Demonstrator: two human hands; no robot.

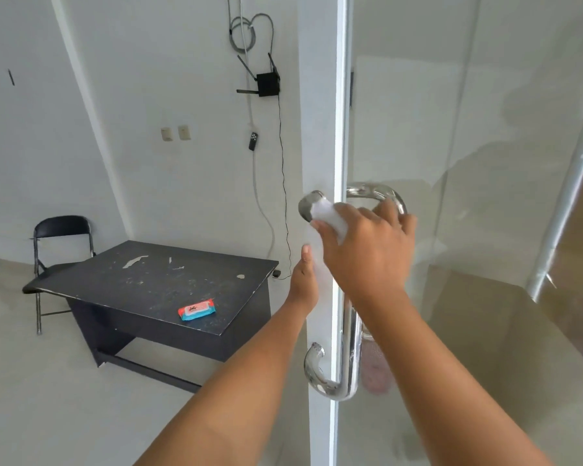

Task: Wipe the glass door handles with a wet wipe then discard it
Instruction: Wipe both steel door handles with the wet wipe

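Wiping top bend of chrome door handle (350,331), right hand (367,243) clenched on wet wipe (327,218); left hand (304,280) open, steadying door edge. Next: down the bar.

Bare office, desk (155,280), folding chair (61,243), router (267,84)

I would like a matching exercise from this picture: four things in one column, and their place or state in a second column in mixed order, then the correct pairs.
Things:
1. wet wipe
2. wipes pack
3. folding chair
4. router

Places:
A. fixed on the wall
B. behind the desk
C. pressed on the door handle by the right hand
D. lying on the desk

Pairs: 1-C, 2-D, 3-B, 4-A
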